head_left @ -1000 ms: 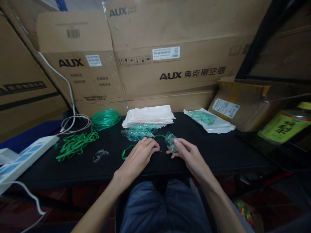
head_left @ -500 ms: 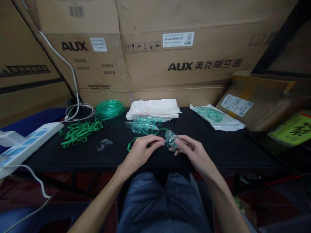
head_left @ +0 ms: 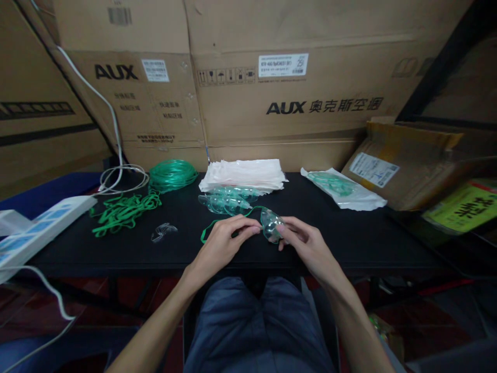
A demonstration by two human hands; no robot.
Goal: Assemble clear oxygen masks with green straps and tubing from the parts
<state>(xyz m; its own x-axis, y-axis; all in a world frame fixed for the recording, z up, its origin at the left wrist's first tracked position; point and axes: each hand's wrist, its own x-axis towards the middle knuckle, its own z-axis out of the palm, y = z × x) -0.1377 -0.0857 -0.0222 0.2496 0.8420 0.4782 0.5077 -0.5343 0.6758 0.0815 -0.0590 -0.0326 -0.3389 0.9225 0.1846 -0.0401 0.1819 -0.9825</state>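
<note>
Green straps (head_left: 126, 211) are lying tangled near clear pieces (head_left: 165, 231). Beyond the left hand (head_left: 227, 237), which is pinching I can't tell what, other masks (head_left: 227, 201) are resting. Over the table (head_left: 361, 243), one clear mask (head_left: 269, 220) is pointing its narrow end away, long axis running front to back, the right hand (head_left: 305, 239) gripping and partly covering it.

Qty: 1 held mask (head_left: 271, 223), 1 tubing coil (head_left: 173, 177), 1 pwr strip (head_left: 48, 226).

a bare stretch of table (head_left: 361, 238) runs from the right hand (head_left: 305, 238) to the box (head_left: 411, 155); ahead, masks (head_left: 225, 202) and packets (head_left: 243, 175) block.
</note>
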